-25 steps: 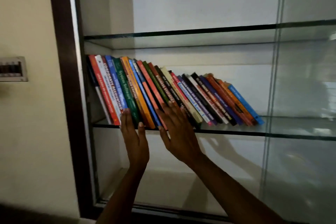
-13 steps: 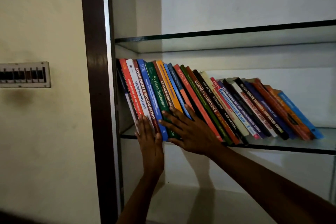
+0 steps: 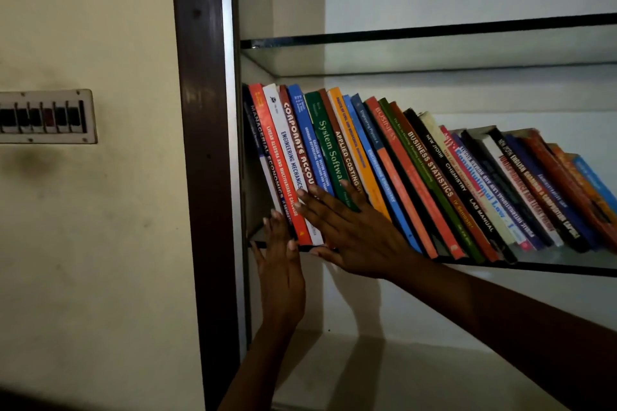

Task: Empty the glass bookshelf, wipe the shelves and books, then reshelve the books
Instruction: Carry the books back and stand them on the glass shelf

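Books (image 3: 430,167) lean on the glass shelf (image 3: 551,266) — left hand (image 3: 282,274) and right hand (image 3: 354,237), fingers straight, press lower spines.

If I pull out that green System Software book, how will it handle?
The System Software book looks like a slim paperback, so it probably flexes a little and feels light. It leans left with the whole row of books, so its neighbours would likely slump into the gap. The glass shelf looks smooth, so bottom edges may slide.
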Motion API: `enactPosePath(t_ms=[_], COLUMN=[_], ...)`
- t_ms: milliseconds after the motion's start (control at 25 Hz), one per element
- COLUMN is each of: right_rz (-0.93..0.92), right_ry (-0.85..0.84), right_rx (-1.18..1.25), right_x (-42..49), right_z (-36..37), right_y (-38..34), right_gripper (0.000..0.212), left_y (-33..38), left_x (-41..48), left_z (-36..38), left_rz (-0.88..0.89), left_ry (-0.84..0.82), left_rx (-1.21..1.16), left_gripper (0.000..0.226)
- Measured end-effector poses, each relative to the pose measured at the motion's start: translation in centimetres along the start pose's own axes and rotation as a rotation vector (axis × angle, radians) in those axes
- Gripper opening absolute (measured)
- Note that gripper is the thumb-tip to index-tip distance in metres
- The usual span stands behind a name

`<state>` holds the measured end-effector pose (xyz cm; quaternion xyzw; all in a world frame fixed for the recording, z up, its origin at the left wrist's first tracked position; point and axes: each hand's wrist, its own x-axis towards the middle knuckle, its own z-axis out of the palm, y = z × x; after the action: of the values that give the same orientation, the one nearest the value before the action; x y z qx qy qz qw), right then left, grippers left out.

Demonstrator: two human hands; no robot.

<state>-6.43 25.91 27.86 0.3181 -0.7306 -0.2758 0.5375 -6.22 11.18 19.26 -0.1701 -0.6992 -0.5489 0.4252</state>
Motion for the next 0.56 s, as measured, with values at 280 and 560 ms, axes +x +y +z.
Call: enactPosePath(t_ms=[280, 560], right_rz=[0.037, 0.352], right_ry=[-0.148, -0.073], right_rx=[-0.01, 0.557], right_x=[0.1, -4.0], right_z=[-0.9, -5.2], right_y=[-0.3, -1.7], right_gripper=[0.069, 0.048], left_y=[0.9, 4.4], left_x=[-0.1, -3.0], left_z=[-1.2, -0.9], left_rz=[-0.029, 0.187], left_ry=[-0.098, -0.089], left_rx=[0.217, 0.143], left_gripper=[0.065, 0.055])
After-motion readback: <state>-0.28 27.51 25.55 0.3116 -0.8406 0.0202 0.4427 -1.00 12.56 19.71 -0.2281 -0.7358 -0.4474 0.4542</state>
